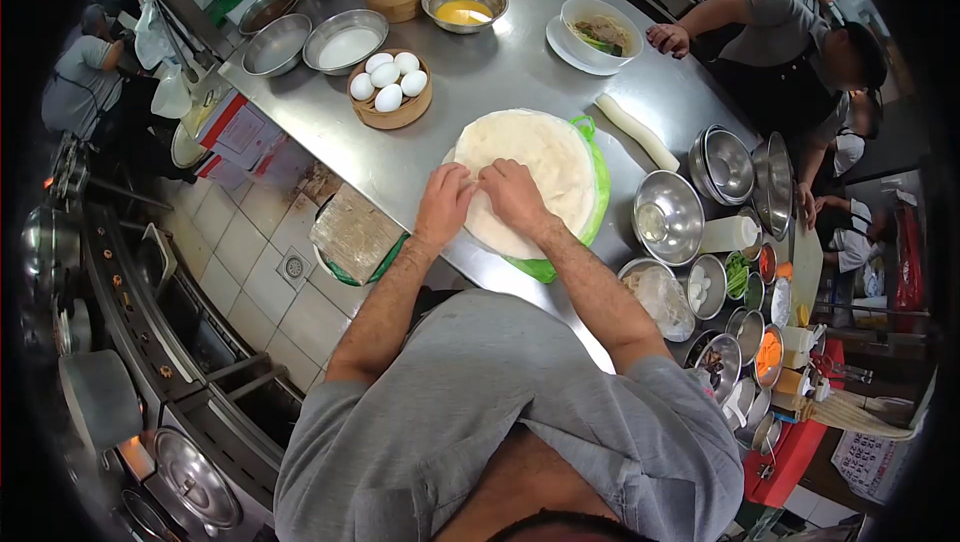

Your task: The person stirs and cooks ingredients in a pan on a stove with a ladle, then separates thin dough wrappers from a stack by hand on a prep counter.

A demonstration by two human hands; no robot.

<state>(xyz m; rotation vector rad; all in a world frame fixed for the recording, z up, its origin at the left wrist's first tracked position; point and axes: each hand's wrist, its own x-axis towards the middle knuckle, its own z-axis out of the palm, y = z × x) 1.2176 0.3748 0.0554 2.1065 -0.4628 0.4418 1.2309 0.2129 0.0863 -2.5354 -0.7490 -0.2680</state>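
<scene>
A stack of thin round dough sheets (pixel 530 147) lies on a bright green plastic bag (pixel 600 177) near the edge of the steel table. My left hand (pixel 445 204) is closed at the sheets' near-left rim, its fingertips pinching the top sheet. Right beside it, my right hand (pixel 513 200) rests over the dough with its fingers curled down, pinching the same sheet. The fingertips of both hands nearly meet, and what lies under them is partly hidden. A long pale roll of dough (pixel 637 132) sits to the right of the stack.
A bamboo basket of white eggs (pixel 390 87) stands beyond my left hand. Farther back are a bowl of beaten egg (pixel 464 10) and a noodle bowl (pixel 601 34). Steel bowls (pixel 668 219) and ingredient containers crowd the right. A co-worker (pixel 790 52) stands across the table.
</scene>
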